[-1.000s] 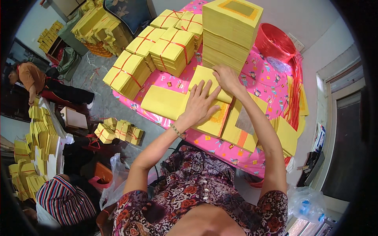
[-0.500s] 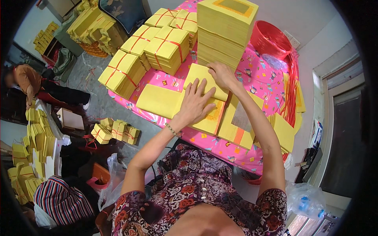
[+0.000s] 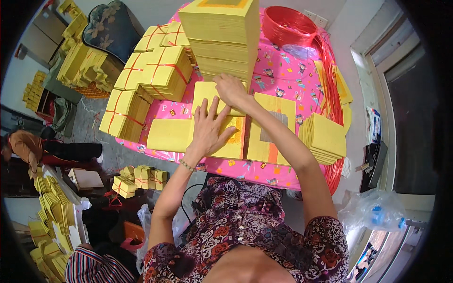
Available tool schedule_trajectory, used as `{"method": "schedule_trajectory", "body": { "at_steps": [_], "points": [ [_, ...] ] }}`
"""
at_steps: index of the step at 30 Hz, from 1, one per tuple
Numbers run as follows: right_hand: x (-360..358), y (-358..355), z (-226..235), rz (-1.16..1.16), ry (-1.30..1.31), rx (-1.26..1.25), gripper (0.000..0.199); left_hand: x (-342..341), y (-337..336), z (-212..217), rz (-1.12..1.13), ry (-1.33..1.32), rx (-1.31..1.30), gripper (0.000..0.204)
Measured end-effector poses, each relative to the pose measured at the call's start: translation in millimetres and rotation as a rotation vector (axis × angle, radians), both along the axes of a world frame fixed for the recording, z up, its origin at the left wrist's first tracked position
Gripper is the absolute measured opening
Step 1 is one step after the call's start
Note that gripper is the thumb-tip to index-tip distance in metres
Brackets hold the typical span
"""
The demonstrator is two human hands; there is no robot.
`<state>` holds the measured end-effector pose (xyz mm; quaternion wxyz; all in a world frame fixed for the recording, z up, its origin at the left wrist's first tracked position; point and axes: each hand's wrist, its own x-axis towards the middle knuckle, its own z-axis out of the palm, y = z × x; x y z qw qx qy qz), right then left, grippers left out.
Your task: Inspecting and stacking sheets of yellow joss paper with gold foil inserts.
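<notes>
My left hand lies flat with fingers spread on a low stack of yellow paper sheets near the table's front edge. My right hand reaches further in and pinches the far edge of a yellow sheet at the foot of a tall yellow paper stack. Another yellow pile with a grey and orange patch lies just right of my right forearm. A plain yellow stack sits left of my left hand.
A pink patterned cloth covers the table. Bundles of yellow paper tied with red string fill its left side. A red basket with red strings stands far right. A fanned yellow stack lies right. People sit on the floor at left.
The view has shifted closer over the table. My left hand stays pressed on the low stack while my right hand has drawn slightly nearer along the sheet's edge.
</notes>
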<state>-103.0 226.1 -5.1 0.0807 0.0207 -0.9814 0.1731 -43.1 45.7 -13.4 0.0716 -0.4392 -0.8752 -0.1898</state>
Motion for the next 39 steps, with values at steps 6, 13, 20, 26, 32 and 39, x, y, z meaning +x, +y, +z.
{"method": "schedule_trajectory", "body": {
  "at_steps": [6, 13, 20, 26, 32, 39],
  "points": [
    [2, 1, 2, -0.008, -0.02, -0.023, 0.03, 0, 2, 0, 0.007, 0.014, -0.024, 0.065],
    [23, 0, 5, -0.016, 0.279, -0.082, 0.031, 1, 0, -4, 0.014, 0.032, -0.019, 0.064],
    [86, 13, 3, -0.272, 0.476, -0.215, 0.033, 2, 2, -1, 0.017, 0.003, 0.017, 0.064],
    [98, 15, -1, -0.405, 0.091, -0.519, 0.038, 0, 0, -2, 0.013, -0.003, 0.044, 0.063],
    [97, 14, -9, -0.379, 0.154, -0.506, 0.038, 1, 0, -5, 0.005, 0.005, 0.039, 0.063],
    [97, 14, -13, -0.356, 0.158, -0.536, 0.034, -1, 0, -4, 0.002, -0.013, 0.01, 0.063]
  ]
}}
